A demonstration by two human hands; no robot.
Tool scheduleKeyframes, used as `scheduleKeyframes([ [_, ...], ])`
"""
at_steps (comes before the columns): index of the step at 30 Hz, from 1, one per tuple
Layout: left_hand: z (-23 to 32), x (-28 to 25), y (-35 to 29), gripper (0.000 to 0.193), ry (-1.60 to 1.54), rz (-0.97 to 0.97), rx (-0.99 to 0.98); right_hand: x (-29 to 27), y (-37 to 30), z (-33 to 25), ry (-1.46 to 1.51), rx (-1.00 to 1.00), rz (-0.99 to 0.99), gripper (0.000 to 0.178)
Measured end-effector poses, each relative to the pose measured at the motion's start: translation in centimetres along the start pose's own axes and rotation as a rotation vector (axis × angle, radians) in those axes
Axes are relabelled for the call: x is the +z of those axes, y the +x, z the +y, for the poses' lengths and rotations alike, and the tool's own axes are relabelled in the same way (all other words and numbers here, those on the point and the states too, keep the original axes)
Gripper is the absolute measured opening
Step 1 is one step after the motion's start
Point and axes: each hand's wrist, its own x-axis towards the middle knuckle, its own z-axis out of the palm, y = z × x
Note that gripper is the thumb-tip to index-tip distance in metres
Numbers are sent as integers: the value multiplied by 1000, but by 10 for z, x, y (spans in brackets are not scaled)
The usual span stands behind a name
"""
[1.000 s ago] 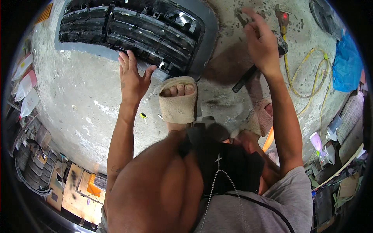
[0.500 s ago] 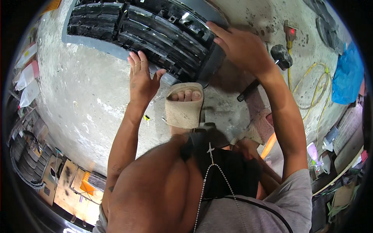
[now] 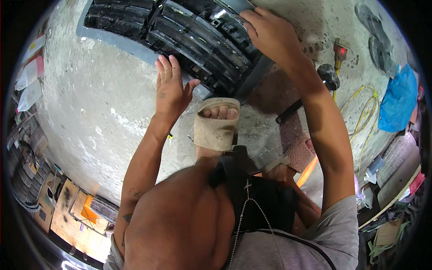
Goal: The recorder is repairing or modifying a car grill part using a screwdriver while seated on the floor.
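Observation:
A black slatted car grille (image 3: 195,40) with a grey border lies at the top of the view, its upper part cut off by the picture's edge. At its near edge my left hand (image 3: 171,87) rests with fingers stretched out and thumb apart, the fingertips touching the border. My right hand (image 3: 272,36) is at the far right edge of the grille, fingers bent over the rim and thumb on the near side. Some of its fingers are hidden behind the hand.
My sandalled foot (image 3: 217,123) stands just before the grille. To the right are a black-headed hammer (image 3: 328,76), a power connector with a red light (image 3: 340,51), a yellow cord (image 3: 369,105), a blue plastic bag (image 3: 396,99) and dark flip-flops (image 3: 375,31). Car parts and boards line the left rim.
My right hand has shifted up along the far edge of the grille. The left hand stays at the near edge. The whole view has shifted slightly.

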Motion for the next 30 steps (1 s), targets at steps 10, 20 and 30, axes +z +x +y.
scheduleKeyframes([
  [10,1,-3,1,95,-22,12,3,-1,3,4,-58,-88,-36,23],
  [20,-18,10,-6,81,-143,226,50,-14,10,14,-142,-242,-205,12],
  [30,-29,-45,-43,38,-196,213,-181,-11,1,31,148,-287,-92,16],
])
